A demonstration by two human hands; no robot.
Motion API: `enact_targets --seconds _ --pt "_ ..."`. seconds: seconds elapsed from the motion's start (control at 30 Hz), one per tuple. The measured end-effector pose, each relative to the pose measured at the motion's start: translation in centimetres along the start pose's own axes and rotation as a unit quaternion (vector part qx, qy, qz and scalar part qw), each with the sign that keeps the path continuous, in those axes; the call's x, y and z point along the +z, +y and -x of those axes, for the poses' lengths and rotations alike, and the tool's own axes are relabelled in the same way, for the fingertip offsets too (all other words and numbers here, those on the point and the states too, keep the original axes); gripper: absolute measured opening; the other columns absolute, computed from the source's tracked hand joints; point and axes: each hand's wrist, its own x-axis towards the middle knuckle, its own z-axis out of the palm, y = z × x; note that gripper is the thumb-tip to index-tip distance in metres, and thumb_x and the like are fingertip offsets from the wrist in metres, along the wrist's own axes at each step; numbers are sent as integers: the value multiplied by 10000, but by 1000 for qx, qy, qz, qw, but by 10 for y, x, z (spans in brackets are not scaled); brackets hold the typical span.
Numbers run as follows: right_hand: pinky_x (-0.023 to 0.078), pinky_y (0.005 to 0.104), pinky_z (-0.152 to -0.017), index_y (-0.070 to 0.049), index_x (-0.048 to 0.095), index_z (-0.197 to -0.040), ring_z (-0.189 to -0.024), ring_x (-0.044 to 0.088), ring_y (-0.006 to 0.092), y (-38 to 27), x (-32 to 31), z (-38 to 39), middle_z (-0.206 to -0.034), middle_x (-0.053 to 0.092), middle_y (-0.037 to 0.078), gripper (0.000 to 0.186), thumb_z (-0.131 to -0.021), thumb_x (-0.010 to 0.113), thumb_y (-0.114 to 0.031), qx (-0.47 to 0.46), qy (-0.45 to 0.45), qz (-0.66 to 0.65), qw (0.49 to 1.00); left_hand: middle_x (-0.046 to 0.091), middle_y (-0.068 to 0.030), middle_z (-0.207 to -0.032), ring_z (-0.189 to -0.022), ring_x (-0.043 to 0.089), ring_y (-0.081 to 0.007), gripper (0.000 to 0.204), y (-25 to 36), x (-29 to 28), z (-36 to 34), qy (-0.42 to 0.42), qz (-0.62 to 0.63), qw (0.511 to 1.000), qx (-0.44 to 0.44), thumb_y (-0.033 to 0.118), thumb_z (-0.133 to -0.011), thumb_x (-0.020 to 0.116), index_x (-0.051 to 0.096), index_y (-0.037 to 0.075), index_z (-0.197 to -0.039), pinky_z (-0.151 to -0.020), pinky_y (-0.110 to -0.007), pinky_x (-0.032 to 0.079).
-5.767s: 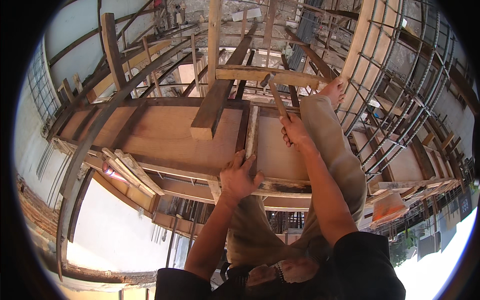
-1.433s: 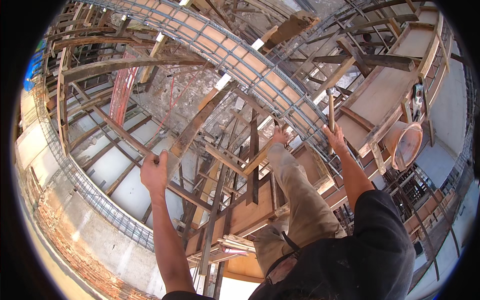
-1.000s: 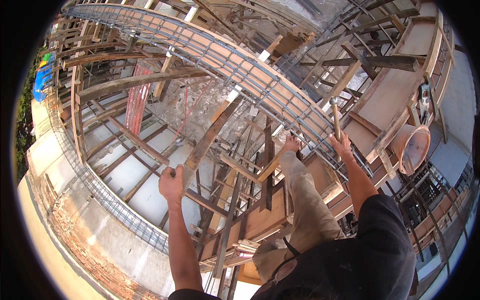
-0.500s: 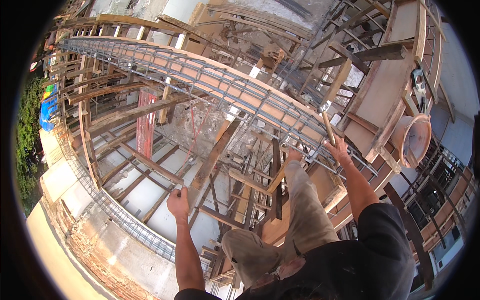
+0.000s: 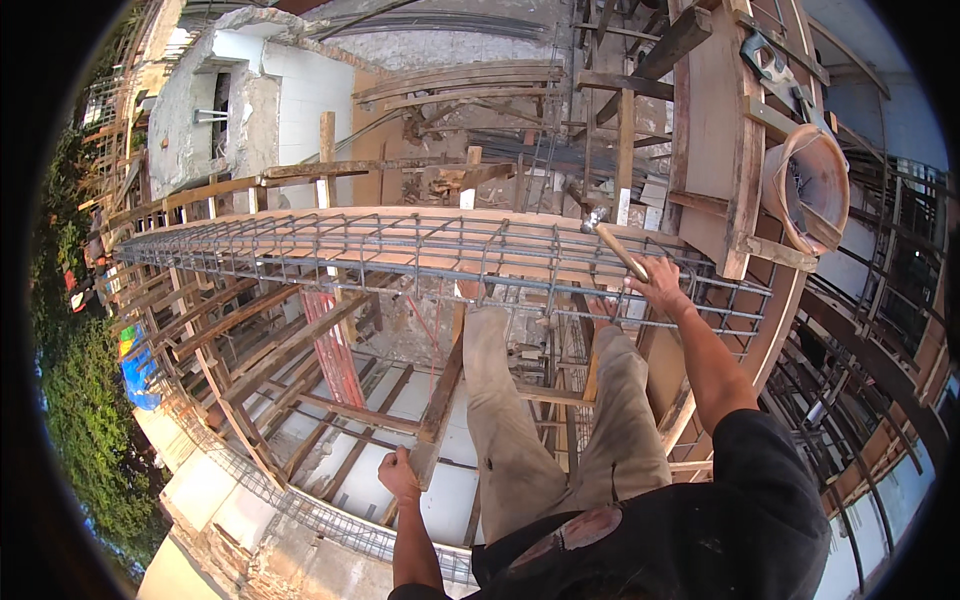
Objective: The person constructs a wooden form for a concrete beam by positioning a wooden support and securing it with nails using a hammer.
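My right hand [image 5: 662, 288] is closed round the wooden handle of a hammer [image 5: 620, 250]. Its metal head reaches out over a long rebar cage [image 5: 420, 250] of tied bars. The cage lies along a wooden formwork board [image 5: 390, 232] and runs off to the left. My left hand [image 5: 400, 475] is closed beside the lower end of a timber plank [image 5: 440, 405]; what its fingers hold, if anything, is hidden. Both my feet are at the near side of the cage, partly hidden by its bars.
At the right, a bucket [image 5: 779, 190] stands beside wooden formwork [image 5: 712, 120], with a handsaw [image 5: 768, 65] above it. Timber props and a red slatted panel [image 5: 330, 345] fill the lower level. Gaps open between the beams below me. Trees [image 5: 85, 430] edge the far left.
My view has turned, so the cage now runs nearly level. My left leg has straightened and its foot has come up to the cage. The hammer stays in my right hand.
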Motion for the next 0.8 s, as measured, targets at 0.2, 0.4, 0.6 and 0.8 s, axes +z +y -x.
enact_targets --seconds 0.2,0.4,0.6,0.8 --pt "314 522 -1071 -326 556 -1473 -1210 506 288 -1 -2 1 -1256 660 17 686 -878 666 -650 -24 29 -5 999 524 -108 -512 -517 399 -167 380 -34 13 -20 -24 80 996 -9 208 -855 684 598 -75 -617 -547 -438 372" --pt "328 519 -1015 -332 573 -1457 -1163 510 290 -6 -10 14 -1176 659 32 682 -859 693 -636 -21 35 -66 997 569 -108 -543 -530 479 -175 341 -22 10 -13 -36 -9 999 39 232 -854 699 658 -60 -682 -573 -412 434" --pt "329 490 -1035 -279 607 -1431 -1131 517 296 -11 -16 16 -1123 657 37 677 -825 752 -543 -11 41 -81 996 671 -182 -630 -624 664 -330 440 -78 8 -55 -134 -120 977 115 415 -865 715 706 -5 -735 -646 -459 518" --pt "330 451 -1059 -266 626 -1404 -1131 532 270 -20 -28 18 -1100 665 28 612 -851 753 -495 -28 52 -92 994 709 -232 -832 -694 678 -362 384 2 26 -142 -251 -239 859 377 354 -961 614 705 -10 -879 -677 -495 522"
